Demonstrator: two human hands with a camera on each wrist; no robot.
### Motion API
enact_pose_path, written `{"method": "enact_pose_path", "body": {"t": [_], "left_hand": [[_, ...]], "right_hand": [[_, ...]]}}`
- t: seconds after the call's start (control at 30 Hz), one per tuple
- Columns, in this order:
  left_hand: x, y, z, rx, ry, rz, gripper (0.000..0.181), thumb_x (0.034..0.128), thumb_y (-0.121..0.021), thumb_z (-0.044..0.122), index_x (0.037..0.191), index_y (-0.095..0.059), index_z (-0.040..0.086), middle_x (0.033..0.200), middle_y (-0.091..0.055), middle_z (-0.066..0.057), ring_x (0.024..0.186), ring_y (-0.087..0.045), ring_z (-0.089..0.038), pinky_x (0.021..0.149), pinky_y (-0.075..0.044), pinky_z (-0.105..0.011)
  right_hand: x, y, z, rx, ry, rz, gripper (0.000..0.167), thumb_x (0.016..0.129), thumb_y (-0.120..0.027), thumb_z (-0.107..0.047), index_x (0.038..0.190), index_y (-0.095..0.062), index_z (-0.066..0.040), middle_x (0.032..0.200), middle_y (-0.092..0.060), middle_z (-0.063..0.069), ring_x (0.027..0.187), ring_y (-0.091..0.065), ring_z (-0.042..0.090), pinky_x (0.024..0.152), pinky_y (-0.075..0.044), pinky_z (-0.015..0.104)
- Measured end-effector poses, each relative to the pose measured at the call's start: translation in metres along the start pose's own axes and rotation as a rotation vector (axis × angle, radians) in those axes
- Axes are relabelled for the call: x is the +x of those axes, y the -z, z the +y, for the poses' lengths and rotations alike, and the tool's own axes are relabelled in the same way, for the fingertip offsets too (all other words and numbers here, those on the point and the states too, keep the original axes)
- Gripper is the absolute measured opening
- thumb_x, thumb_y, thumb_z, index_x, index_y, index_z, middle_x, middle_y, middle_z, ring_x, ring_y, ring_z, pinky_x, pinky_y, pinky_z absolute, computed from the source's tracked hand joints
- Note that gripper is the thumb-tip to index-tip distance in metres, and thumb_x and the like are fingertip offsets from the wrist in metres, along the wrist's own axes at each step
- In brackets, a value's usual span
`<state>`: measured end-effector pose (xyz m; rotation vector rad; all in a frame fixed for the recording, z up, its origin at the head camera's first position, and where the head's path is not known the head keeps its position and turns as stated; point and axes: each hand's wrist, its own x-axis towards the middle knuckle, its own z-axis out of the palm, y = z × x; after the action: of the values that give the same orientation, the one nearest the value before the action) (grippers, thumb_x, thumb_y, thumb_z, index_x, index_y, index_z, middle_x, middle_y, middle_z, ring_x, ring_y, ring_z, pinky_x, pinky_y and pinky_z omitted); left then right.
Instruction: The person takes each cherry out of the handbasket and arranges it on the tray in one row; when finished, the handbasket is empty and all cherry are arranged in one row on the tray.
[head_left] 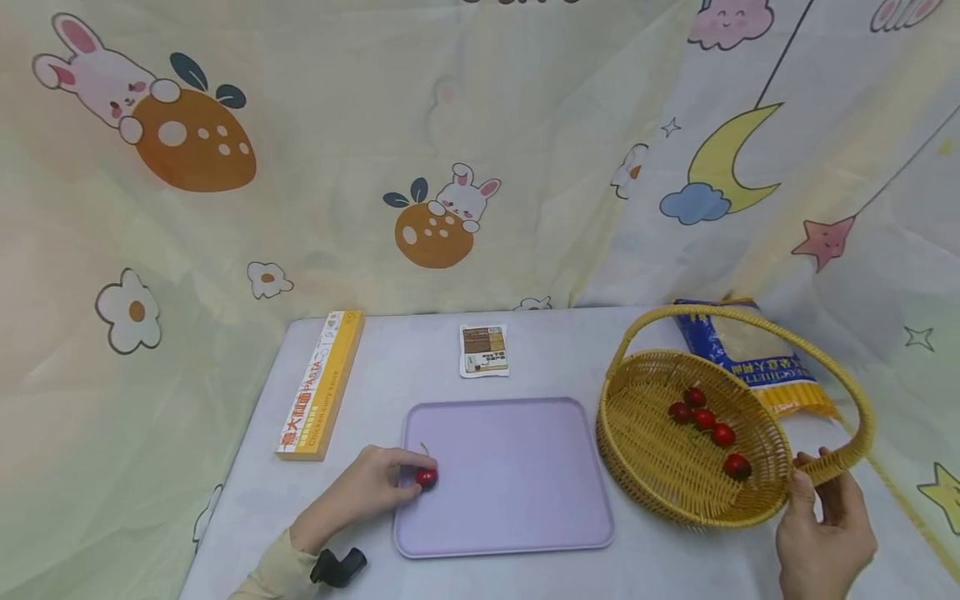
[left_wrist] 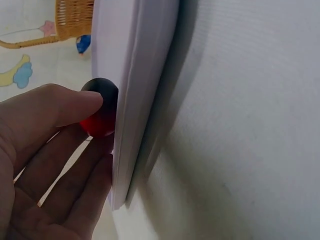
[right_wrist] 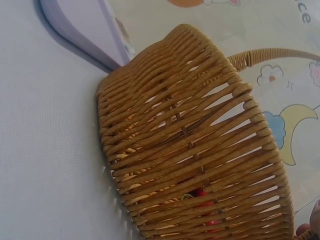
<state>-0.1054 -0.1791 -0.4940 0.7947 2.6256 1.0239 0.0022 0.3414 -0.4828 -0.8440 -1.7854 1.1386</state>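
A dark red cherry [head_left: 426, 477] with a thin stem is at the left edge of the lilac tray [head_left: 517, 483]. My left hand [head_left: 378, 483] pinches it between thumb and fingers; the left wrist view shows the cherry [left_wrist: 101, 111] just inside the tray's rim [left_wrist: 131, 100]. On the right stands a woven basket [head_left: 630, 467] with a tall arched handle, and several red cherries [head_left: 703, 418] lie in it. My right hand [head_left: 825, 525] grips the basket where the handle meets its right rim. In the right wrist view the basket's side [right_wrist: 195, 145] hides most of that hand.
A yellow and white pasta box [head_left: 321, 386] lies at the back left. Behind the tray is a small brown and white sachet [head_left: 483, 350]. A blue and yellow pasta bag [head_left: 772, 367] lies behind the basket. A patterned cloth [head_left: 322, 208] hangs at the back.
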Motion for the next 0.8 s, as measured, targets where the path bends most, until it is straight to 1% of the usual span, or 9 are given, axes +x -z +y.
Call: {"method": "enact_pose_path", "body": {"t": [0.03, 0.17, 0.3, 0.37, 0.5, 0.67, 0.8], "left_hand": [[0.000, 0.000, 0.000, 0.006, -0.005, 0.002, 0.035, 0.0833, -0.083, 0.010, 0.116, -0.081, 0.024, 0.118, -0.078, 0.008, 0.118, -0.070, -0.015, 0.101, -0.057, -0.044], [-0.002, 0.002, 0.001, 0.037, -0.020, 0.010, 0.036, 0.0829, -0.083, 0.010, 0.116, -0.081, 0.022, 0.116, -0.079, 0.009, 0.117, -0.071, -0.016, 0.101, -0.057, -0.045], [-0.002, 0.009, 0.004, 0.063, -0.015, 0.002, 0.035, 0.0833, -0.082, 0.010, 0.116, -0.081, 0.022, 0.113, -0.080, 0.009, 0.113, -0.072, -0.015, 0.098, -0.059, -0.045], [-0.003, 0.014, 0.006, 0.059, -0.011, -0.005, 0.034, 0.0842, -0.081, 0.009, 0.116, -0.081, 0.021, 0.113, -0.080, 0.009, 0.111, -0.073, -0.014, 0.097, -0.059, -0.045], [-0.002, 0.023, 0.010, 0.028, -0.008, 0.001, 0.032, 0.0865, -0.079, 0.007, 0.116, -0.081, 0.018, 0.112, -0.080, 0.008, 0.109, -0.074, -0.016, 0.094, -0.060, -0.045], [0.005, 0.030, 0.019, 0.001, -0.042, 0.026, 0.030, 0.0878, -0.080, 0.008, 0.117, -0.081, 0.015, 0.113, -0.080, 0.005, 0.107, -0.074, -0.023, 0.088, -0.062, -0.043], [0.017, 0.032, 0.029, -0.027, -0.074, 0.031, 0.032, 0.0878, -0.081, 0.011, 0.119, -0.080, 0.016, 0.116, -0.079, 0.003, 0.104, -0.074, -0.025, 0.078, -0.061, -0.039]], "right_hand": [[0.000, 0.000, 0.000, 0.008, -0.003, -0.004, 0.043, 0.100, -0.068, -0.016, 0.143, -0.064, -0.021, 0.127, -0.073, -0.013, 0.116, -0.064, -0.003, 0.102, -0.048, 0.011], [0.000, 0.000, -0.003, 0.056, 0.012, -0.013, 0.042, 0.100, -0.067, -0.008, 0.141, -0.065, -0.017, 0.122, -0.073, -0.013, 0.114, -0.066, 0.001, 0.100, -0.049, 0.011], [-0.001, 0.001, -0.004, 0.057, 0.043, -0.021, 0.042, 0.100, -0.067, -0.008, 0.142, -0.065, -0.016, 0.122, -0.072, -0.014, 0.116, -0.065, 0.002, 0.100, -0.049, 0.011], [-0.001, 0.000, -0.004, 0.050, 0.061, -0.023, 0.043, 0.100, -0.067, -0.008, 0.142, -0.064, -0.016, 0.123, -0.072, -0.013, 0.117, -0.065, 0.002, 0.101, -0.049, 0.011], [0.000, 0.000, -0.005, 0.043, 0.057, -0.032, 0.043, 0.101, -0.066, -0.010, 0.143, -0.063, -0.018, 0.126, -0.071, -0.014, 0.119, -0.064, 0.002, 0.102, -0.048, 0.012], [0.000, 0.001, -0.005, 0.028, 0.041, -0.036, 0.043, 0.102, -0.065, -0.010, 0.144, -0.063, -0.019, 0.128, -0.070, -0.013, 0.120, -0.063, 0.002, 0.102, -0.048, 0.011], [-0.001, 0.002, -0.004, 0.017, 0.039, -0.037, 0.043, 0.102, -0.065, -0.011, 0.144, -0.063, -0.020, 0.129, -0.070, -0.013, 0.120, -0.063, 0.001, 0.102, -0.048, 0.011]]}}
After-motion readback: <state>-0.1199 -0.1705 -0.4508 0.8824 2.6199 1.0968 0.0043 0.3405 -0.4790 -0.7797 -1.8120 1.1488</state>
